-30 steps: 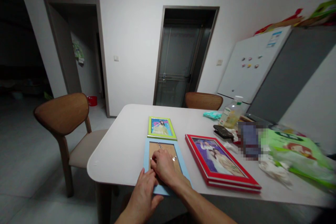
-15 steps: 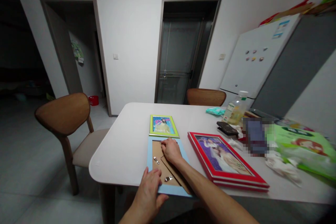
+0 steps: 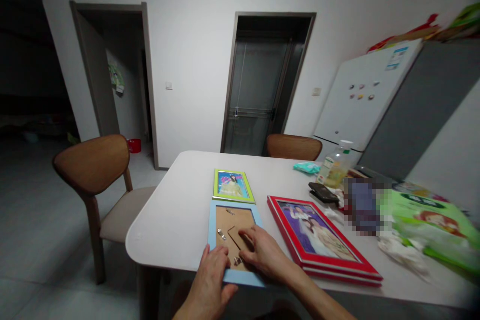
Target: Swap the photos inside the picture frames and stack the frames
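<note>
A light blue picture frame (image 3: 212, 230) lies face down at the table's near edge, its brown backing board (image 3: 240, 217) showing. Small metal clips sit on the board, among them a top clip (image 3: 230, 211), a left clip (image 3: 222, 234) and a bottom clip (image 3: 238, 261). My left hand (image 3: 212, 275) grips the frame's lower left corner, fingers on top and thumb at the front edge. Over the right half of the board is my right hand (image 3: 264, 255), fingers bent and apart, thumb near the bottom clip. It partly covers the stand flap (image 3: 235, 237).
A green picture frame (image 3: 233, 185) lies just beyond the blue one. Stacked red picture frames (image 3: 318, 235) stand to the right. Farther right are a bottle (image 3: 333, 165), a black object (image 3: 323, 193), crumpled tissue (image 3: 405, 250) and a green package (image 3: 431, 215). A chair (image 3: 93, 165) stands left.
My right hand has moved from the top clip toward me and to the right, uncovering that clip. My left hand stays at the frame's corner. The view has tilted up slightly.
</note>
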Available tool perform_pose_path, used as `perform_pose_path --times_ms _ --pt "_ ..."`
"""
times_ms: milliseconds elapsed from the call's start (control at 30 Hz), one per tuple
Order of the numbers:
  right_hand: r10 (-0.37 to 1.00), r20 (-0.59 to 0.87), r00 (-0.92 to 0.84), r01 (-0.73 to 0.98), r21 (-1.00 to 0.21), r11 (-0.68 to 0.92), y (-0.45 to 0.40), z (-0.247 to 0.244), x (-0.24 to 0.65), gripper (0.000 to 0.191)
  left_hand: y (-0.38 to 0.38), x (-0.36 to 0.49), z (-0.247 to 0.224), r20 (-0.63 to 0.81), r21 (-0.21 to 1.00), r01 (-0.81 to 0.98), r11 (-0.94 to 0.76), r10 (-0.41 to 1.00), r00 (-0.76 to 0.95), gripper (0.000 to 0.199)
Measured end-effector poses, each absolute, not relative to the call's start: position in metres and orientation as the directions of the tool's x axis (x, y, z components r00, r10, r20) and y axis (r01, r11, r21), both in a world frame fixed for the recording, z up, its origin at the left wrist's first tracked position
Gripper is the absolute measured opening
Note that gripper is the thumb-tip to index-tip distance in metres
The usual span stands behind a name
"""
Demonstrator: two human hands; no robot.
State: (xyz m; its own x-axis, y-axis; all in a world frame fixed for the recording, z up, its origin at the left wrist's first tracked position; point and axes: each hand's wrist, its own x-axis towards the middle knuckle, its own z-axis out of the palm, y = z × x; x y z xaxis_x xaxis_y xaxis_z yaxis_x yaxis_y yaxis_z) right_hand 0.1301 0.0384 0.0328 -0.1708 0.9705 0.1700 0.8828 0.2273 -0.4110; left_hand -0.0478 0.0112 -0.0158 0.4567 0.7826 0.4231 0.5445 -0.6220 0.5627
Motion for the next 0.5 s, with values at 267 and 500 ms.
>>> perform_pose_path --times_ms 267,500 --pt "0.976 0.194 -0.098 0.874 -0.453 0.177 0.038 0.062 0.122 0.034 0.020 -0.049 0.010 0.280 0.942 0.158 -0.296 0.953 0.119 0.041" --pt "0.935 0.307 -0.176 0.744 -0.581 0.331 0.031 0.075 0.095 0.031 0.041 -0.074 0.029 0.054 0.956 -0.292 -0.027 0.995 0.087 0.049"
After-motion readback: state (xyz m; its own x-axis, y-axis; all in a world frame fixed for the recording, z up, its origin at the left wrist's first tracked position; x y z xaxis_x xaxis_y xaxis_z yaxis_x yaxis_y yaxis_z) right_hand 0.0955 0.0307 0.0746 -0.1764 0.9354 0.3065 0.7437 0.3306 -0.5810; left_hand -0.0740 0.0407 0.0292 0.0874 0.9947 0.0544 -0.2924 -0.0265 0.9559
